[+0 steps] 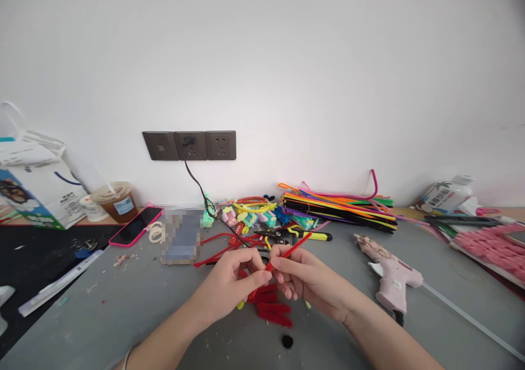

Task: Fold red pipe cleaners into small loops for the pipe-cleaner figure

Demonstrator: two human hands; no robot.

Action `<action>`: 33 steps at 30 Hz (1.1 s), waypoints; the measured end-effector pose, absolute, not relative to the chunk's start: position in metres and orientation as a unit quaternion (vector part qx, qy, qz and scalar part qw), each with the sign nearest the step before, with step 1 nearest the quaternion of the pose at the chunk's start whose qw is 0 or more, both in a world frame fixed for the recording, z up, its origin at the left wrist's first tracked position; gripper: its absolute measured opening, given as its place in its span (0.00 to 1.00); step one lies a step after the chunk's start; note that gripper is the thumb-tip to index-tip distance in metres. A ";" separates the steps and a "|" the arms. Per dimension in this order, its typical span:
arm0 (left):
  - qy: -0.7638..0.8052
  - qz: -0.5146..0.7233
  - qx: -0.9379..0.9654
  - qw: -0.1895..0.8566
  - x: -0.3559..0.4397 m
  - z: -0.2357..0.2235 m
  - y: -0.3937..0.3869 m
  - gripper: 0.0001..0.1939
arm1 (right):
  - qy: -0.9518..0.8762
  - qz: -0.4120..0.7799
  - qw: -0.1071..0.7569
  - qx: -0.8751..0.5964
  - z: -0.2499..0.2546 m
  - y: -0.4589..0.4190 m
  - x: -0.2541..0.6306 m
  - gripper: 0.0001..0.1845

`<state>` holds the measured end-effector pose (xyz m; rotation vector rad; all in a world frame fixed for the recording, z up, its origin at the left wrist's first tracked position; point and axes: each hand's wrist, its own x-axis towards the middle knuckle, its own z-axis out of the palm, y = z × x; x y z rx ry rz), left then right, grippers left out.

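Between my two hands is a red pipe cleaner [298,243], its free end slanting up to the right. My left hand [241,277] pinches it between thumb and forefinger. Close beside, my right hand [301,271] grips it too, thumb on top and fingers curled below. Under the hands, folded red pipe cleaner pieces [273,310] lie on the grey mat [172,315]. A small black pompom-like disc [287,341] rests nearer to me. Behind my hands are yellow-and-black pliers [311,235] and more loose red pipe cleaners [221,238].
A bundle of coloured pipe cleaners [340,209] lies along the wall. At right is a pink glue gun [394,277] with a glue stick in its back. To the left are a pink-cased phone [137,226], an iced drink cup [118,203] and a carton bag [45,184]. A black cord [194,178] hangs from the socket.
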<state>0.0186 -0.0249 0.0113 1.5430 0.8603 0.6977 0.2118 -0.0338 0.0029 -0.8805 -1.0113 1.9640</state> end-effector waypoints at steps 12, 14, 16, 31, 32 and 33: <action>0.390 0.326 0.628 0.589 0.021 0.006 -0.021 0.10 | -0.399 0.752 0.387 -0.353 0.000 -0.035 0.207 0.21; 0.396 0.331 0.633 0.577 0.023 0.008 -0.024 0.09 | -0.404 0.747 0.391 -0.353 -0.001 -0.035 0.207 0.22; 0.400 0.341 0.631 0.570 0.024 0.010 -0.026 0.08 | -0.410 0.742 0.396 -0.353 -0.002 -0.036 0.207 0.22; 0.385 0.367 0.578 0.618 0.020 0.010 -0.021 0.14 | -0.410 0.732 0.408 -0.361 0.004 -0.038 0.204 0.22; 0.387 0.371 0.576 0.617 0.020 0.010 -0.021 0.14 | -0.413 0.725 0.414 -0.365 0.004 -0.038 0.204 0.21; 0.387 0.374 0.570 0.620 0.019 0.011 -0.020 0.14 | -0.420 0.712 0.423 -0.371 0.004 -0.038 0.204 0.21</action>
